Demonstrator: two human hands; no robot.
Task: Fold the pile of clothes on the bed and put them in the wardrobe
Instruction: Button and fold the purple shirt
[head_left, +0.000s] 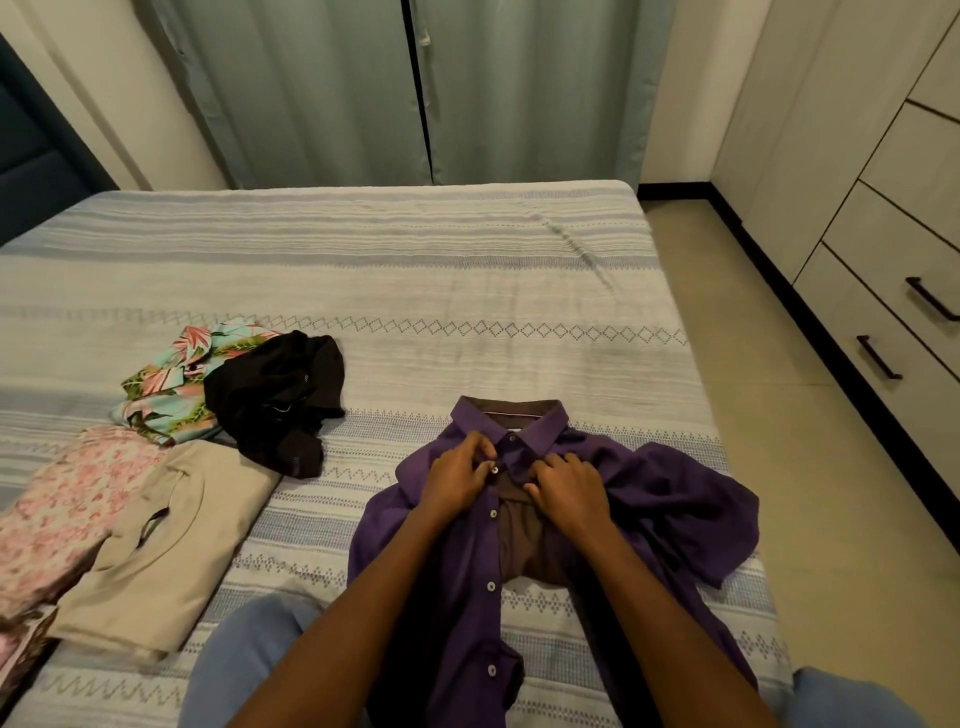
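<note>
- Both forearms reach in from the bottom edge over a purple shirt (649, 499) spread face-up on the bed (467, 270), its collar pointing away and its front partly open.
- Just below the collar, the left hand (460, 480) pinches the button-side edge and the right hand (569, 488) pinches the opposite edge, apparently to fasten a top button.
- Unfolded clothes remain: a black garment (275, 395) lying partly over a floral shirt (171, 379).
- Folded pieces lie nearer left: a beige garment (156, 551) beside a pink patterned one (62, 509).
- Risk: the right sleeve is bunched, so folding without smoothing it would likely set creases.
- Tugging the front could also pull the collar askew.
- Wardrobe drawers (893, 291) stand closed on the right.
</note>
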